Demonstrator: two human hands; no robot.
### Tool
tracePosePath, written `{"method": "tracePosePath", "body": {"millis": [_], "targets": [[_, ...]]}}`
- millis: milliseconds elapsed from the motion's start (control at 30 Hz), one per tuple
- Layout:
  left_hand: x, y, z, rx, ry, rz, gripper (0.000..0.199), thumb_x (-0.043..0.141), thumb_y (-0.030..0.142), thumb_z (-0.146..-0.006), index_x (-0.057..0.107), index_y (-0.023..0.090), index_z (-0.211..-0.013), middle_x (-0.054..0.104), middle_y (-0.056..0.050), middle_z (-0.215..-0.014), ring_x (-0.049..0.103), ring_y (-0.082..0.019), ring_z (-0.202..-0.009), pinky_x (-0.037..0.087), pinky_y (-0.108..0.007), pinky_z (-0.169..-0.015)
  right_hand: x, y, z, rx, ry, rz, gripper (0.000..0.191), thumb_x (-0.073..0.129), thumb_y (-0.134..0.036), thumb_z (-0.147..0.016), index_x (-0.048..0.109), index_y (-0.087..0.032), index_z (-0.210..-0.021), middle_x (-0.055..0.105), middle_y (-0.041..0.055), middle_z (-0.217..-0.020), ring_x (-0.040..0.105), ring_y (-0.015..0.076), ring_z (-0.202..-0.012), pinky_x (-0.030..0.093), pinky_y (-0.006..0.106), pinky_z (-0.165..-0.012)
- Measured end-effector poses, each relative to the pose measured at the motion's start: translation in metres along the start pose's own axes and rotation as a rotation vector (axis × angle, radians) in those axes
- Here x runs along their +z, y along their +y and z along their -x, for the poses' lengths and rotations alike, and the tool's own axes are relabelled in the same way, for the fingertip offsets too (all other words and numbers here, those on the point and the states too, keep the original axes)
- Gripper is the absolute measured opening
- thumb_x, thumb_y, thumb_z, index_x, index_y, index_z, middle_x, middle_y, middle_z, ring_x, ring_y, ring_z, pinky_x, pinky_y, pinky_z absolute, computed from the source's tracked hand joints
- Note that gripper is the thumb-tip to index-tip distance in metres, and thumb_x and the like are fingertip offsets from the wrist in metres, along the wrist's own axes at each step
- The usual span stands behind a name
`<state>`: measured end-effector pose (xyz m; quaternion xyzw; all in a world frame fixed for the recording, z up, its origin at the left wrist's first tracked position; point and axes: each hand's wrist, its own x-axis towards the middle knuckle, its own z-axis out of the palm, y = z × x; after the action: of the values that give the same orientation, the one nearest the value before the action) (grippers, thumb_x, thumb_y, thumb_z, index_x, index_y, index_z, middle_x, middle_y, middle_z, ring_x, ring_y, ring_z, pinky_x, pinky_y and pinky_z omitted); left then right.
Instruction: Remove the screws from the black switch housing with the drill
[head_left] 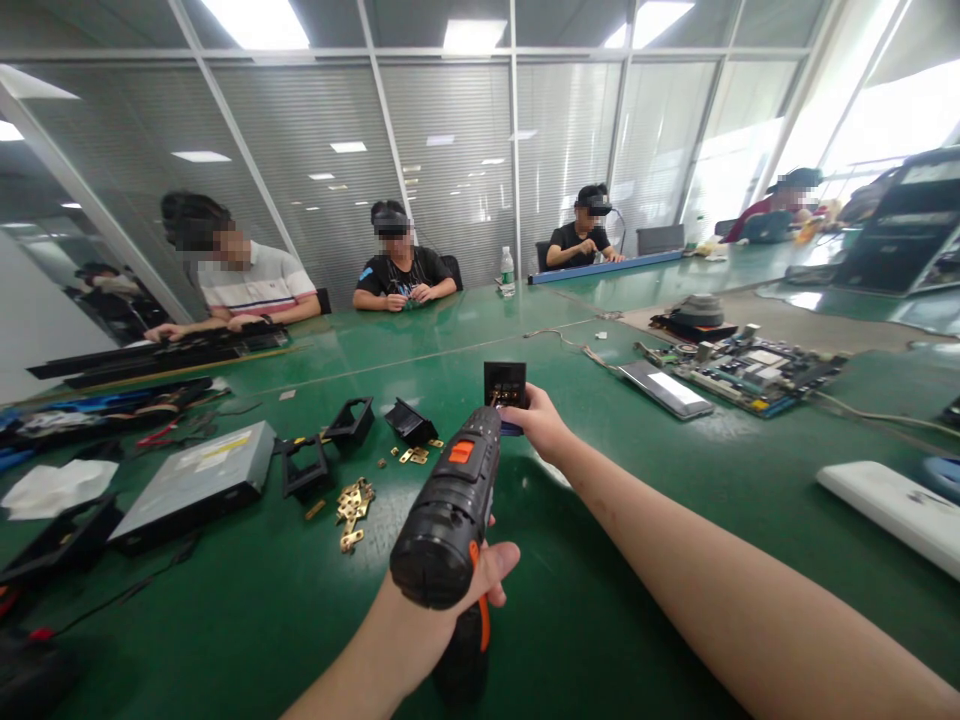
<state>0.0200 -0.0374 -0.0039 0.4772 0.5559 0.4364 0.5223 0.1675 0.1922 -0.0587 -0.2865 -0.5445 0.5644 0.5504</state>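
A black cordless drill (448, 500) with orange trim is in my left hand (484, 580), whose fingers wrap round its handle. Its front end points away from me and reaches a small black plastic housing (504, 382). My right hand (546, 425) pinches that housing by its right side, just above the table. Brass-coloured pieces show inside the housing; the drill hides whether the bit touches them. To the left of the drill lie a pile of small brass plates (352, 512) and several more black housings, such as one on its side (410, 422) and an open frame (350, 424).
A silver disc drive (199, 485) lies on the green table (600, 590) at left, near cables and white tissue (56, 488). At right are a circuit board (750, 368), a phone-like slab (666, 390) and a white case (892, 510). Several people sit across, near a bottle (507, 273).
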Motion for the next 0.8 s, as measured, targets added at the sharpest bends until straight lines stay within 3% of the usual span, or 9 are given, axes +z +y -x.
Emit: {"method": "tracePosePath", "body": {"millis": [800], "targets": [[-0.0066,-0.0074,-0.0069,-0.044,-0.026,-0.033,0.063,0.087,0.067,-0.070,0.064,0.023,-0.108,0.070,0.003,-0.066,0.068,-0.022,-0.067,0.056,-0.038,-0.071,0.0006,-0.0003,-0.0015,-0.001,0.005,-0.013,0.044,0.082,-0.029,-0.058,0.071,-0.017,-0.100,0.076,0.0050,-0.095,0.069,0.0242,-0.089,0.053,0.039,-0.085]]}}
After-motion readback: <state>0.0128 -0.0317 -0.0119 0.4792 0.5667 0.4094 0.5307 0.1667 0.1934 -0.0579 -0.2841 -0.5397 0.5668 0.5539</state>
